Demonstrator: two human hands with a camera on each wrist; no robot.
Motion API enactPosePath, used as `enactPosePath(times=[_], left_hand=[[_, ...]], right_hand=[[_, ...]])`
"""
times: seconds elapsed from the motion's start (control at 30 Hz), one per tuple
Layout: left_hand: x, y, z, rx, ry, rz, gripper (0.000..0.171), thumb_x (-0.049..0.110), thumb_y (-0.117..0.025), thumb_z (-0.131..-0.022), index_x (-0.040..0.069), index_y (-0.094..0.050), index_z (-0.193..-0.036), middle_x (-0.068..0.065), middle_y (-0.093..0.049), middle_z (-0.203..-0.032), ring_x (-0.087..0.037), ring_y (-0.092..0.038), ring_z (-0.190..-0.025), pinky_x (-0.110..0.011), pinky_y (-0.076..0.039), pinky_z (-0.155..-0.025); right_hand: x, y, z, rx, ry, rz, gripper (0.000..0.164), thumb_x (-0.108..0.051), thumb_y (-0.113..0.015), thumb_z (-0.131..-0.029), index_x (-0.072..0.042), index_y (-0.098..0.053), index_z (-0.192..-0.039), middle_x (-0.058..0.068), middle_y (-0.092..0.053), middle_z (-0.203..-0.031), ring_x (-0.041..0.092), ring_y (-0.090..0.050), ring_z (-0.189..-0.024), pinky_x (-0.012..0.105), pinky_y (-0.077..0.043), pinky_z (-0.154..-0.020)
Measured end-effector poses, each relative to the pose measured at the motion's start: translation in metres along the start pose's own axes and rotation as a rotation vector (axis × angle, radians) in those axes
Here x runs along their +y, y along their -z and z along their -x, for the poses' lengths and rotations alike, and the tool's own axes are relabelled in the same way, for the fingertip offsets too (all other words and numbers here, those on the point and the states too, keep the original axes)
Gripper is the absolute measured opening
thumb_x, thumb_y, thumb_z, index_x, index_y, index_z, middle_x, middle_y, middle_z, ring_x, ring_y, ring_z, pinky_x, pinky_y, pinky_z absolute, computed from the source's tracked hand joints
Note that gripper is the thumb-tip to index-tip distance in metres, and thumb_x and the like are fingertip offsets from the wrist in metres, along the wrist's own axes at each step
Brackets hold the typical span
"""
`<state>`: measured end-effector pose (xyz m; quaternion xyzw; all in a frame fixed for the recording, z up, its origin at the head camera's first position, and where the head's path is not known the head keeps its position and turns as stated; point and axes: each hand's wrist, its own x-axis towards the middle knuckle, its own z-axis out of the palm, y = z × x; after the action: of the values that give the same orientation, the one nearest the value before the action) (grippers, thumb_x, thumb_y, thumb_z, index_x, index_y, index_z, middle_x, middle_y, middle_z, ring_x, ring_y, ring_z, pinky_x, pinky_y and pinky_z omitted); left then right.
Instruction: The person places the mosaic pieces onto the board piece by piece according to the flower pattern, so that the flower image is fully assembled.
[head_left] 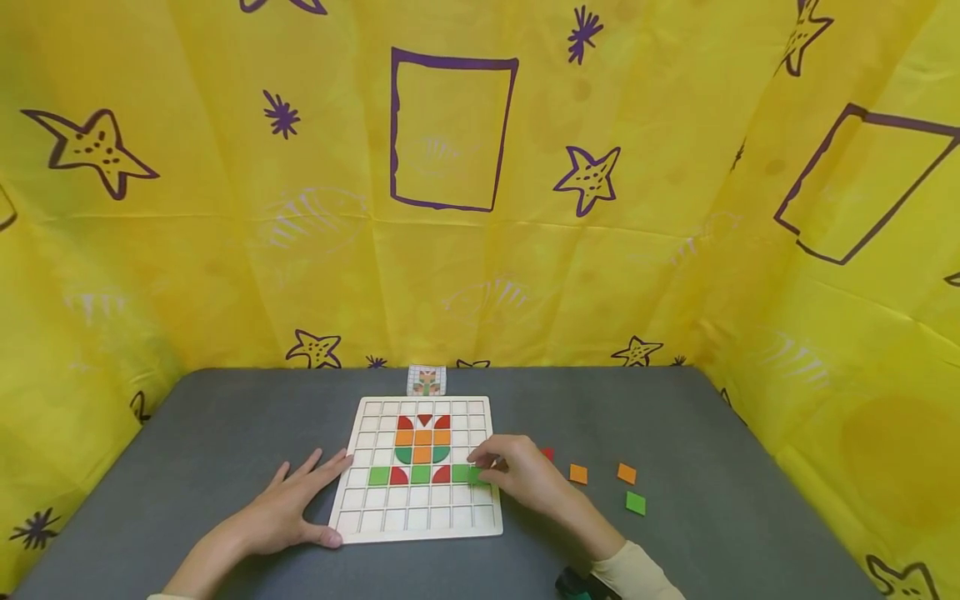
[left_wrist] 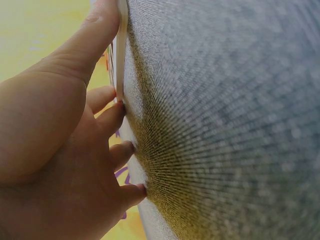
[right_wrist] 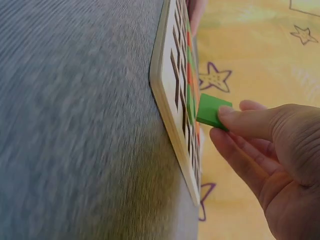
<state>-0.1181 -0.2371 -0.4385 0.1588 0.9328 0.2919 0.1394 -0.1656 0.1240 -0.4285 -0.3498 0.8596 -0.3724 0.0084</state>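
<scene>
A white gridded wooden board [head_left: 417,497] lies on the table, with red, orange and green tiles set in its cells. My right hand [head_left: 528,475] pinches a green square tile [right_wrist: 209,107] between thumb and fingers, over the right side of the board. In the right wrist view the tile is tilted beside the board's face; whether it touches the board I cannot tell. My left hand [head_left: 281,512] rests on the table with fingers spread. Its thumb touches the board's near left corner, and the index finger lies at the left edge.
A small pattern card [head_left: 427,381] lies just beyond the board. To the right are two loose orange tiles [head_left: 578,474], a green tile [head_left: 635,503] and a red tile [head_left: 548,454] partly behind my right hand. A dark object [head_left: 581,582] sits by the right sleeve. Yellow cloth surrounds the grey table.
</scene>
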Motion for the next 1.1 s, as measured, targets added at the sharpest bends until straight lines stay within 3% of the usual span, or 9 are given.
enactPosePath(times=[0.3, 0.67, 1.1], left_hand=[[0.001, 0.0, -0.002, 0.001, -0.009, -0.004, 0.109, 0.053, -0.084, -0.061, 0.011, -0.038, -0.151, -0.017, -0.032, -0.156, -0.052, -0.012, -0.143, -0.073, 0.001, -0.106], [0.0, 0.0, 0.0, 0.004, -0.02, 0.003, 0.109, 0.052, -0.084, -0.061, 0.01, -0.039, -0.15, -0.017, -0.032, -0.156, -0.052, -0.012, -0.143, -0.073, 0.001, -0.106], [-0.003, -0.001, -0.002, 0.014, -0.033, -0.009, 0.108, 0.054, -0.083, -0.062, 0.01, -0.039, -0.15, -0.018, -0.032, -0.156, -0.054, -0.013, -0.142, -0.075, 0.0, -0.104]], right_hand=[[-0.012, -0.018, -0.017, -0.034, -0.007, 0.01, 0.019, 0.0, -0.075, -0.084, -0.008, -0.075, -0.101, -0.006, -0.071, -0.091, 0.0, -0.061, -0.082, 0.017, -0.053, -0.075], [-0.032, -0.044, -0.037, -0.038, 0.029, 0.058, 0.015, -0.001, -0.076, -0.083, -0.008, -0.074, -0.096, -0.005, -0.071, -0.086, -0.004, -0.059, -0.077, 0.011, -0.049, -0.072], [-0.037, -0.057, -0.043, -0.069, 0.021, 0.067, 0.014, -0.002, -0.076, -0.083, -0.009, -0.074, -0.095, -0.008, -0.07, -0.083, -0.007, -0.057, -0.075, 0.01, -0.048, -0.07]])
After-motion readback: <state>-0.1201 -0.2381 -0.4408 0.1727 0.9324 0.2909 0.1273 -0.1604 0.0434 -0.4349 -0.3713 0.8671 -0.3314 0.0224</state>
